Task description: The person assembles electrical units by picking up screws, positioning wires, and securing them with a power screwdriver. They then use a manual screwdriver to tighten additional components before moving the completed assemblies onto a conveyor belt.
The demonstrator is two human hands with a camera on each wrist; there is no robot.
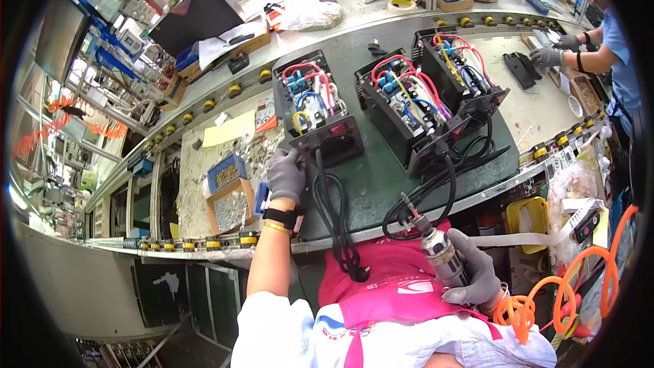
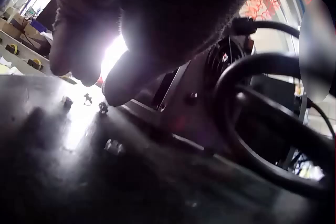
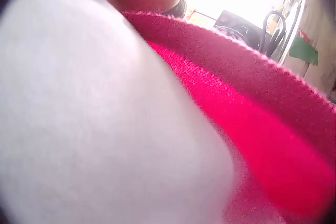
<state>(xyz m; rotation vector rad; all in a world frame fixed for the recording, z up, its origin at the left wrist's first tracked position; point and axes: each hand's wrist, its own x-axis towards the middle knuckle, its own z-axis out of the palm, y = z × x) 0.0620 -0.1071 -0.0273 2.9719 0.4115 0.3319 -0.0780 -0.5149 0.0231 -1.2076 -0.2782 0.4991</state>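
Note:
My gloved left hand [image 1: 286,174] is at the front left corner of a black metal-cased unit [image 1: 330,138] with coloured wires inside. In the left wrist view its fingers [image 2: 118,85] point down at the dark bench top, fingertips close by several small screws [image 2: 103,107]. A coiled black power cord [image 1: 334,211] hangs from the unit beside that hand. My gloved right hand [image 1: 480,274] grips a power screwdriver [image 1: 441,253] in front of the pink apron, its bit pointing up and away. The right wrist view shows mostly white cloth [image 3: 94,108] and pink apron [image 3: 231,113]; the hand is hidden there.
Two more wired units [image 1: 407,105] stand to the right, their black cords [image 1: 453,174] looped on the green mat [image 1: 368,194]. Small bins of screws [image 1: 230,211] lie at left. An orange coiled hose [image 1: 569,276] hangs at right. Another person's gloved hands [image 1: 547,56] handle black parts [image 1: 521,68].

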